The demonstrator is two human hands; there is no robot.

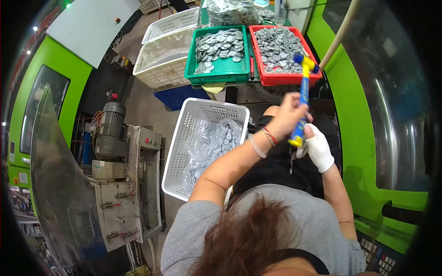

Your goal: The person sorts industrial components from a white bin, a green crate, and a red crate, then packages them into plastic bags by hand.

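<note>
My bare left hand (291, 112), with a red cord and a pale band on its wrist, is wrapped round the handle of a blue and yellow mallet (305, 85). The mallet stands nearly upright, its head raised over the near right corner of the red tray. Just below the handle's yellow end is my right hand (318, 148), in a white glove that leaves the thumb bare. Its fingers are bent together over my dark-clothed lap. What they pinch is mostly hidden; a small greyish bit shows beside them.
A red tray (314, 79) and a green tray (216, 78) hold many round silvery metal pieces. Beside my left arm stands a white slotted basket (172, 158) with bagged pieces. Cream crates (159, 76) stand farther left. Green machines (352, 87) flank me, with a motor (113, 120) at left.
</note>
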